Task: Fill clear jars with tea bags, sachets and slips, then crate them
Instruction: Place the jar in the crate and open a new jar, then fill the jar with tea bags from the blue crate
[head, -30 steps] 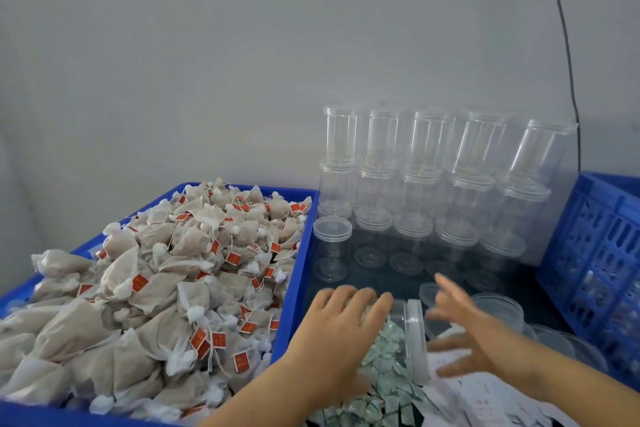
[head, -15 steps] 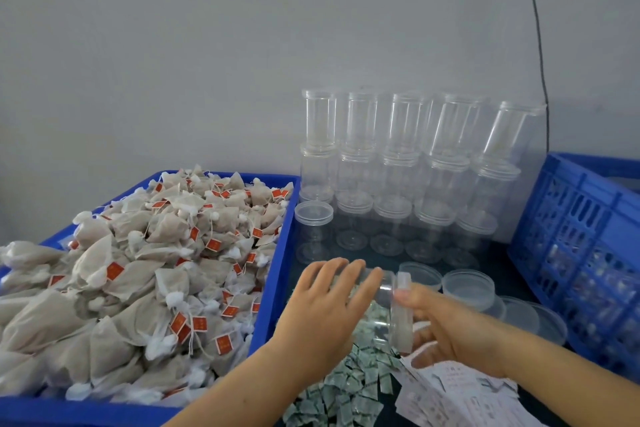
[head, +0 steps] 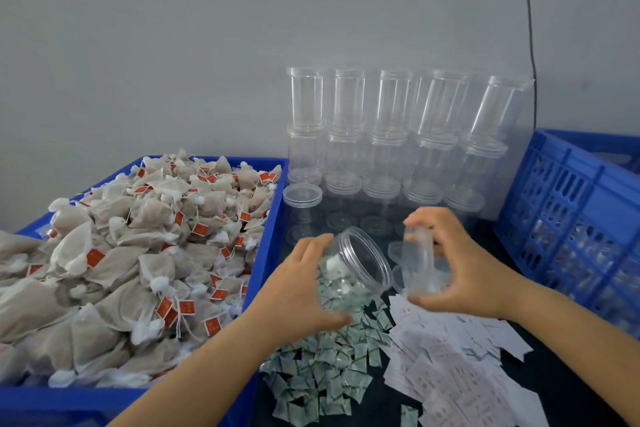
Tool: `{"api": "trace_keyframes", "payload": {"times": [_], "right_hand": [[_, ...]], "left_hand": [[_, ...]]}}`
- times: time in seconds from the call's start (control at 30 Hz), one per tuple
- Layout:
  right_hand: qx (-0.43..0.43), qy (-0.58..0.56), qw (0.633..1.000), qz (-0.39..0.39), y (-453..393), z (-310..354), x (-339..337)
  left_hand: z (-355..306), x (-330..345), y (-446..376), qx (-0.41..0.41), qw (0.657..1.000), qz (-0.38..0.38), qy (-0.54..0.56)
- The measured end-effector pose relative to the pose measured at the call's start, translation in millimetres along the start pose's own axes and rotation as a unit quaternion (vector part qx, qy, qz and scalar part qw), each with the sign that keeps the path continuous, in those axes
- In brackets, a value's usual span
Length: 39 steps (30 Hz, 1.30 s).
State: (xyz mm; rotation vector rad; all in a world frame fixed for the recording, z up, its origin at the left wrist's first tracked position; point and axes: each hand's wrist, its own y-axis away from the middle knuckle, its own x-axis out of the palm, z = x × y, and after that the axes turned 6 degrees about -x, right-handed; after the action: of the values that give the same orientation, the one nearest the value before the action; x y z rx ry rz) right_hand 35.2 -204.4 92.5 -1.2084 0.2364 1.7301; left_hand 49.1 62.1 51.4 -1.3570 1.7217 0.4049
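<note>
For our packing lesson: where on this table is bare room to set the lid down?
Bare dark table shows right of the paper slips, near the blue crate. A smaller gap lies between the lone jar and the left hand. Crowded: the sachets, slips and stacked jars.

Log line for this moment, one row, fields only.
phase: jar opened | left hand: grips tilted clear jar, lid off | right hand: holds lid | under jar: green sachets
</note>
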Motion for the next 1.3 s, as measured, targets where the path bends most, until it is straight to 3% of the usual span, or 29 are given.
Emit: {"api": "trace_keyframes", "payload": {"times": [0.13,0.27,0.37,0.53,0.73,0.93,1.07,1.3], "right_hand": [[0.126,-0.108,0.971,-0.172,22.7,-23.7,19.6],[0.214,-0.17,0.932,-0.237,55.6,-45.6,48.3],[0.255,-0.179,0.918,-0.245,75.9,-52.4,67.3],[0.317,-0.155,0.916,-0.192,92.1,-62.3,87.5],[0.346,-0.04,0.929,-0.125,95.6,-63.4,89.7],[0.334,0.034,0.939,-0.072,90.8,-48.2,82.8],[0.241,-0.129,0.949,-0.155,55.5,-0.6,73.6],[0.112,-0.311,0.933,-0.145,-23.9,49.7,93.2]], "left_hand": [[-0.5,-4.2,-3.0,-0.031,0.997,-0.018,0.071],[-2.5,-5.4,-4.3,-0.062,0.991,-0.034,0.114],[-0.9,-3.9,-6.0,-0.086,0.981,-0.028,0.171],[2.2,-2.4,-7.2,-0.12,0.976,-0.021,0.181],[2.5,-2.2,-7.0,-0.123,0.973,0.004,0.193],[3.1,-0.1,-7.1,-0.113,0.975,0.014,0.192],[-5.1,-4.9,-3.1,-0.102,0.979,0.013,0.177],[-20.6,-22.6,4.5,-0.036,0.989,-0.013,0.144]]}}
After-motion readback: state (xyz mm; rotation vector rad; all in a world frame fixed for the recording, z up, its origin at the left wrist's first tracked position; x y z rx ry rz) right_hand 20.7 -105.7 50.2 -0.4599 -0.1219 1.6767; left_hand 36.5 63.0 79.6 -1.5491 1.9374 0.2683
